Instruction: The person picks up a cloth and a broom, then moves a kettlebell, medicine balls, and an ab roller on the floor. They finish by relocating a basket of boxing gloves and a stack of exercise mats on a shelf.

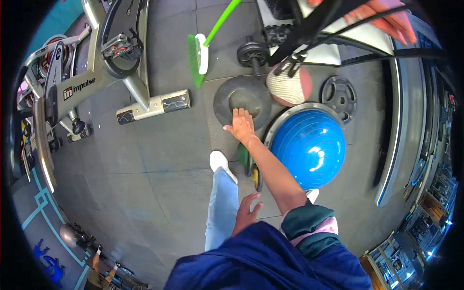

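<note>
Right grip [241, 124] is spread over the disc [226, 102]; left grip [247, 215] is spread too. Disc looks heavy, stiff: hold its edge [217, 100].

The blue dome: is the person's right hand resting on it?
No, the right hand is at the round dark disc, apart from the blue dome in the head view.

A blue dome-shaped balance ball [308, 147] sits on the gray floor [169, 159]. Just beyond it is a cream-and-reddish ball [289, 87]; off its upper right lies a gray weight plate [338, 100]. Well to its left are a green-handled broom [203, 54] and, farther out, an "impulse" exercise bike [75, 92].
</note>
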A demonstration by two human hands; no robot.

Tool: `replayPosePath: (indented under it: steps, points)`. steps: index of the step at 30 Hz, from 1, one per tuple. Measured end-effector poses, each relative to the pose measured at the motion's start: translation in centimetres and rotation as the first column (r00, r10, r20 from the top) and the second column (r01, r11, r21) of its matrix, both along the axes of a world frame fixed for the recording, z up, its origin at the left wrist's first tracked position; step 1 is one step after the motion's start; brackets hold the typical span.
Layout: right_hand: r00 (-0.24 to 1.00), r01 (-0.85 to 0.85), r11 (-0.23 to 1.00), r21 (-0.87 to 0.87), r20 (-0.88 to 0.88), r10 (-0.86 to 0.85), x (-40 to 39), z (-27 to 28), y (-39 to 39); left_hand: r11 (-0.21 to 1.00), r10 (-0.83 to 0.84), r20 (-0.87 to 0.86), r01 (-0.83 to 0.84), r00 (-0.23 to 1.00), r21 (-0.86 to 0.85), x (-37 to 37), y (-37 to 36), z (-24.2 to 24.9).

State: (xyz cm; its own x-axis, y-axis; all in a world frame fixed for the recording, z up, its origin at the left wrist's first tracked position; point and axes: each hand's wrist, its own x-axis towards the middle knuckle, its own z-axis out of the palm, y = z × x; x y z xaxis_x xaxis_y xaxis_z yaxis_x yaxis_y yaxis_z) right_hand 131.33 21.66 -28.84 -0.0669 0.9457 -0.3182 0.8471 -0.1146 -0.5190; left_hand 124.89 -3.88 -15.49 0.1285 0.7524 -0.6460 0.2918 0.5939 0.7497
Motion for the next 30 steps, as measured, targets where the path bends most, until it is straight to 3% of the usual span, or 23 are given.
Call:
replayPosePath:
  steps: [1, 3, 5, 6, 9, 11, 15, 22, 26, 30]
  points:
    - [0.998, 0.003, 0.998, -0.056, 0.056, 0.000, -1.2, -1.4, 0.7, 0.996, -0.090, -0.047, 0.091, 0.995, 0.008, -1.3, -0.4, -1.9]
    - [0.991, 0.049, 0.993, -0.112, 0.131, -0.034, -2.6, -3.0, 1.4, 0.987, 0.155, -0.020, -0.156, 0.988, -0.046, -2.4, -0.4, -3.7]
    - [0.993, 0.100, 0.961, -0.258, 0.093, -0.079, -2.8, -3.2, 2.0, 0.908, 0.405, 0.044, -0.396, 0.913, -0.138, -3.6, 1.6, -4.5]
    - [0.992, 0.121, 0.937, -0.328, 0.082, -0.099, -2.4, -3.2, 2.1, 0.901, 0.408, 0.048, -0.394, 0.912, -0.179, -3.9, 3.0, -3.8]
    - [0.989, 0.119, 0.937, -0.327, 0.122, -0.083, -1.9, -3.7, 2.0, 0.901, 0.355, 0.063, -0.324, 0.933, -0.287, -4.5, 6.0, -1.3]
    - [0.982, 0.157, 0.929, -0.334, 0.156, -0.110, -2.0, -2.3, 1.9, 0.917, 0.306, 0.138, -0.253, 0.942, -0.307, -4.6, 5.3, -2.4]
    - [0.970, 0.138, 0.938, -0.318, 0.235, -0.063, -0.7, -1.5, 1.7, 0.938, 0.244, 0.119, -0.203, 0.963, -0.282, -4.5, 5.0, -2.8]
    - [0.985, 0.003, 0.951, -0.309, 0.163, 0.050, -0.3, 0.4, 2.1, 0.959, 0.202, 0.083, -0.180, 0.976, -0.220, -4.4, 4.3, -3.5]
    - [0.989, -0.101, 0.967, -0.234, 0.079, 0.122, 1.0, 1.8, 2.9, 0.940, 0.268, 0.079, -0.243, 0.960, -0.241, -4.6, 3.9, -3.3]
    - [0.988, -0.147, 0.948, -0.282, 0.006, 0.155, 3.2, 8.3, 4.2, 0.955, 0.227, 0.068, -0.208, 0.972, -0.212, -4.5, 3.9, -4.4]
